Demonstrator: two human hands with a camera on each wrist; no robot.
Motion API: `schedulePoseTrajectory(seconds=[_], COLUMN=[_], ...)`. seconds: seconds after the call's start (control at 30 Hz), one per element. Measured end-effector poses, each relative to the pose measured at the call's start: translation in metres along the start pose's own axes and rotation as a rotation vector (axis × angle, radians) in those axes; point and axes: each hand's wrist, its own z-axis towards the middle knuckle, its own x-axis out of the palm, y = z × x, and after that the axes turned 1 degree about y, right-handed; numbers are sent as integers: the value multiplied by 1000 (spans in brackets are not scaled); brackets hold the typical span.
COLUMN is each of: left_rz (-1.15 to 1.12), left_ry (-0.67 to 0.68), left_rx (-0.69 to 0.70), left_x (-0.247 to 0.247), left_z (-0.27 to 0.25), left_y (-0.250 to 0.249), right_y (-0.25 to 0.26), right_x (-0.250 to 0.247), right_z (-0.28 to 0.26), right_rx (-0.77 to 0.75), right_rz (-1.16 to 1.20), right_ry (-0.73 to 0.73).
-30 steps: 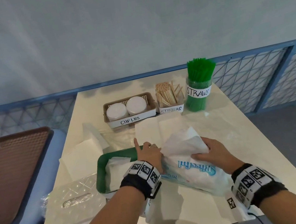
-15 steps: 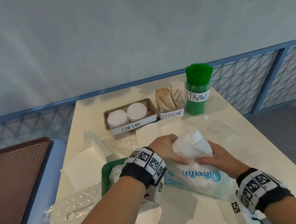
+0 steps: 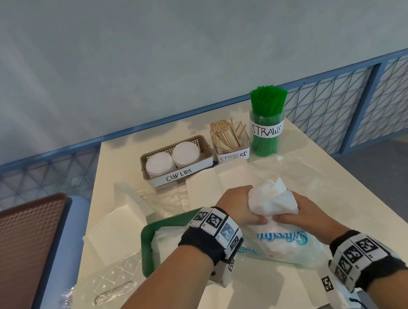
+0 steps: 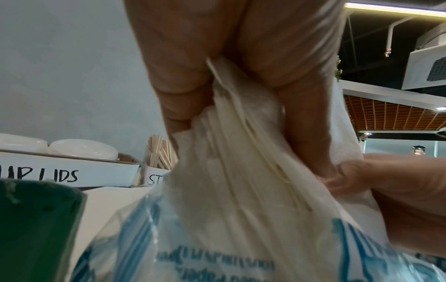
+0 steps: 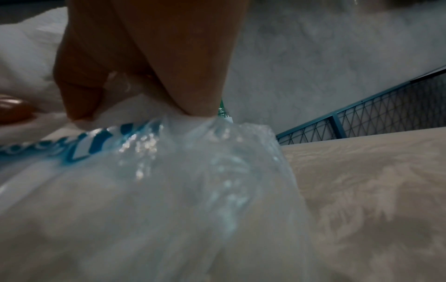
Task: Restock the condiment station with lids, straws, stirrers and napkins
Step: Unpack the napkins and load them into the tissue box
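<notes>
A wad of white napkins (image 3: 270, 201) sticks out of a clear plastic pack with blue print (image 3: 285, 244) lying on the table's near middle. My left hand (image 3: 242, 208) grips the wad from the left; the left wrist view shows its fingers curled round the napkins (image 4: 231, 145). Holding the pack's mouth from the right is my right hand (image 3: 298, 215), pinching the plastic (image 5: 193, 152) just below the wad. At the table's back stand a basket labelled CUP LIDS (image 3: 176, 159), a box of wooden stirrers (image 3: 230, 141) and a jar of green straws (image 3: 268, 122).
A green tray (image 3: 149, 244) with white paper in it lies left of the pack. Loose napkin stacks (image 3: 122, 219) and clear wrappers (image 3: 106, 285) sit further left. A brown tray (image 3: 14, 259) rests on a blue chair beside the table. A blue mesh fence runs behind.
My left hand left the pack's side and closed round the napkin wad. Both hands have drawn the wad up and out of the pack a little.
</notes>
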Motion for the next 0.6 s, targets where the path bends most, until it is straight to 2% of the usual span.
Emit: schedulePoseTrajectory(seconds=[0.1, 0.33, 0.47, 0.6], left_rz=[-24, -136, -258, -480], left_ry=[-1, -184, -226, -277], left_rx=[-6, 0, -35, -105], left_x=[-2, -17, -34, -44], left_z=[-2, -8, -14, -20], left_y=[-2, 0, 4, 15], right_y=[0, -4, -4, 5], right_x=[2, -6, -11, -14], right_z=[-1, -1, -2, 0], right_rx=[-21, -4, 10, -24], right_rz=[-11, -70, 68, 231], right_ry=[-28, -38, -111, -125])
